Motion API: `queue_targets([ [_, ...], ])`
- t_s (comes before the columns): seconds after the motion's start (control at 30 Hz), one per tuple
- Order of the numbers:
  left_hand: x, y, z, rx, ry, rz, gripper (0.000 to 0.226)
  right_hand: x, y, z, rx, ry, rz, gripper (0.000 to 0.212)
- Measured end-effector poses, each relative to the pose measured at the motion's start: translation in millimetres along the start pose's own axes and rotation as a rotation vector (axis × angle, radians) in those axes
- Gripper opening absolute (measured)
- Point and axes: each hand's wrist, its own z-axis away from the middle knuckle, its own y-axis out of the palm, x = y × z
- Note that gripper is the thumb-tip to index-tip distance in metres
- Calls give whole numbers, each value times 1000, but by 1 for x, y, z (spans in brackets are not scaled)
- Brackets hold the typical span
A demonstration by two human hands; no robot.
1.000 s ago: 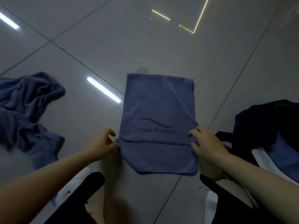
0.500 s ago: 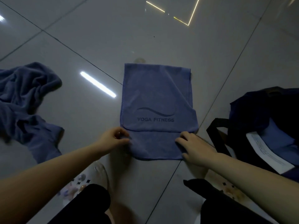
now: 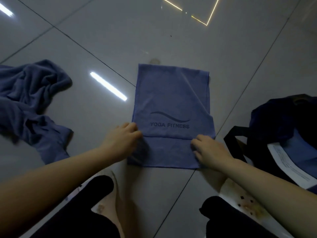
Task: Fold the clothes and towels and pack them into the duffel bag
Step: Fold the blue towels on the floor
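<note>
Crumpled blue cloth [image 3: 29,103] lies on the tiled floor [image 3: 171,40], far left. Left hand [image 3: 122,140], fingers curled, pinches the folded blue towel [image 3: 173,100] at its left edge. Towel lies flat, centre, marked YOGA FITNESS. Right hand [image 3: 210,150], fingers bent, grips the right edge. Dark duffel bag [image 3: 281,117] sits open, far right.

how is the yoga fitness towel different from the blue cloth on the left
The yoga fitness towel lies flat and folded into a neat rectangle; the blue cloth is a crumpled heap. The towel shows printed lettering; the cloth shows none. The left hand and right hand touch the towel; nothing touches the cloth. Both are blue and on the tiled floor.
</note>
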Motion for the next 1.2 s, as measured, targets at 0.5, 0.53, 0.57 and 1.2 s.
queue_targets([
  [0.5,21,6,-48,99,314,-194,50,-64,-17,-33,13,73,67,14],
  [0.53,21,-1,-51,89,242,-168,41,-66,-22,-34,-27,82,22,12],
  [0.57,22,-8,-53,54,155,-106,32,-66,-28,-33,-85,100,-47,11],
  [1.2,-1,40,38,189,293,100,41,-34,28,33,78,-135,11,28],
])
